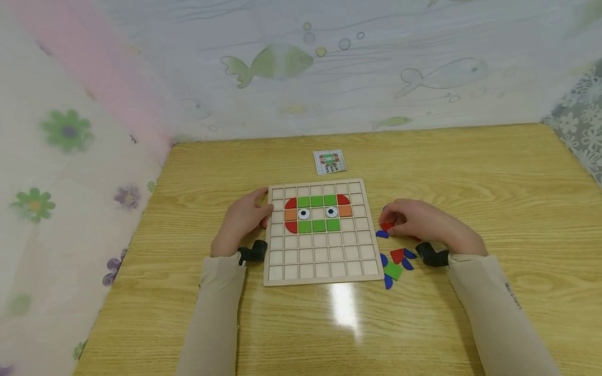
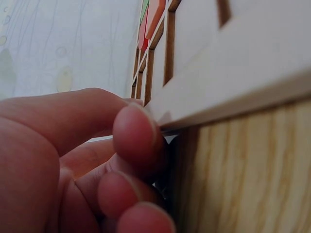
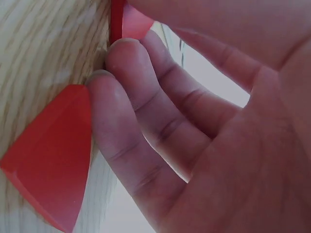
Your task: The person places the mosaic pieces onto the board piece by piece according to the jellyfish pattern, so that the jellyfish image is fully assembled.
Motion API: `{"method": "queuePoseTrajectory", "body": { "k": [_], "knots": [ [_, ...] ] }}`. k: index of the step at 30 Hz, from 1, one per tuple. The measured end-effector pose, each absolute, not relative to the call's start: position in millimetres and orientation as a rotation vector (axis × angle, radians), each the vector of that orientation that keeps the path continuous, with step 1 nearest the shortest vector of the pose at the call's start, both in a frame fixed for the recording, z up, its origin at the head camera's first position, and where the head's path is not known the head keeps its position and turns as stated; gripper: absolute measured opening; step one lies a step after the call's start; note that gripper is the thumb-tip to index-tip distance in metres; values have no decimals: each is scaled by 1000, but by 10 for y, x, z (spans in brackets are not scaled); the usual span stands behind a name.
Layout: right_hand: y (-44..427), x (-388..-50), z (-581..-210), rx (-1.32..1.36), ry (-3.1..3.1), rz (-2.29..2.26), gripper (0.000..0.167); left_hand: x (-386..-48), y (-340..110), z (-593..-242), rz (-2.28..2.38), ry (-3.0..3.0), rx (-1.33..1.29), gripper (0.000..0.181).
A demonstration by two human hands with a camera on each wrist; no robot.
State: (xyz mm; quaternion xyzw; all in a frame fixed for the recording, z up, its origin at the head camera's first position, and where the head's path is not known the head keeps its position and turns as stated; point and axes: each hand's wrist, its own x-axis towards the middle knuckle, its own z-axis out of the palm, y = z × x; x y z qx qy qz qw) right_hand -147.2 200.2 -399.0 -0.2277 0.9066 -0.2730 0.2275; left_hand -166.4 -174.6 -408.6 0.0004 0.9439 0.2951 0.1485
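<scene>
Bench (image 1: 400, 339) has a yellowish wood grain with a glossy coat, shiny enough to throw a white glare streak; varnish or laminate, can't tell. The grid board (image 1: 322, 255) looks like pale bare wood, smooth and pretty matt, with darker brown cut edges inside the cells. Red pieces (image 3: 51, 160) look smooth and flat-coloured with a soft sheen; painted wood or plastic, honestly can't say. The little card (image 1: 329, 162) reads as printed paper or thin cardstock. Sleeves (image 1: 211, 313) are matt beige cloth, kinda creased, and the wrist cameras (image 1: 254, 251) look like dull black plastic.
</scene>
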Motion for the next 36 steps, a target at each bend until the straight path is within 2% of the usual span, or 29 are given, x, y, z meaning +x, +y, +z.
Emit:
{"method": "queuePoseTrajectory", "body": {
  "k": [10, 17, 36],
  "knots": [
    [1937, -1473, -3930, -600, 2531, -823, 19, -1653, -1745, -4088, 867, 2694, -32, 56],
    [1733, -1515, -3935, -519, 2587, -916, 10, -1643, -1743, -4077, 896, 2682, -59, 55],
    [1271, -1481, -4016, -448, 2660, -944, 7, -1648, -1737, -4098, 927, 2668, -76, 55]
  ]
}}
